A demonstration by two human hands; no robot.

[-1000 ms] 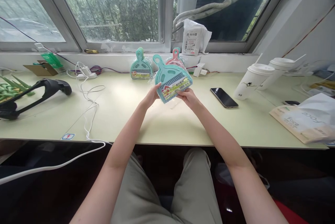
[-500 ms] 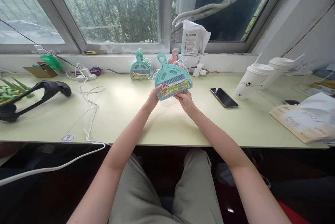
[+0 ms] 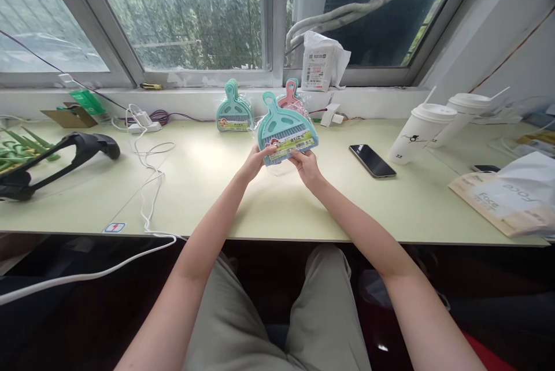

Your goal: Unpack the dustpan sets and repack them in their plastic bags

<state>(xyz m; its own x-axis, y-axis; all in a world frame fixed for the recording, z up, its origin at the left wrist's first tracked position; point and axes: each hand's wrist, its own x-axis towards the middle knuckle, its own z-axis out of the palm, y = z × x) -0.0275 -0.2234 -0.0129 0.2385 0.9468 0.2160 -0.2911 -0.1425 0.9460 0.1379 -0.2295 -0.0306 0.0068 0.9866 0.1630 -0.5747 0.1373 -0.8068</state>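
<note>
Between my two hands I hold a mint-green mini dustpan and brush set (image 3: 288, 126) in clear wrapping, raised above the table. Its handle points up and a printed label crosses the lower part. My left hand (image 3: 255, 162) is closed on the lower left corner, thumb over the front. At the lower edge, right of the middle, my right hand (image 3: 307, 165) pinches it with the thumb in front. Behind stands a stack of mint and green dustpan sets (image 3: 234, 111) against the wall. Pink dustpan sets (image 3: 291, 91) stand partly hidden behind the held one.
A phone (image 3: 372, 160) and white paper cups (image 3: 422, 131) stand to the right, with a tissue pack (image 3: 505, 195) nearer the edge. On the left lie a black headset frame (image 3: 82, 148) and white cables (image 3: 150, 186). A wrapped package (image 3: 319, 63) sits on the sill.
The held dustpan set has tipped slightly, its handle now a little lower. My left thumb reaches further across the label. Both hands keep their hold.
</note>
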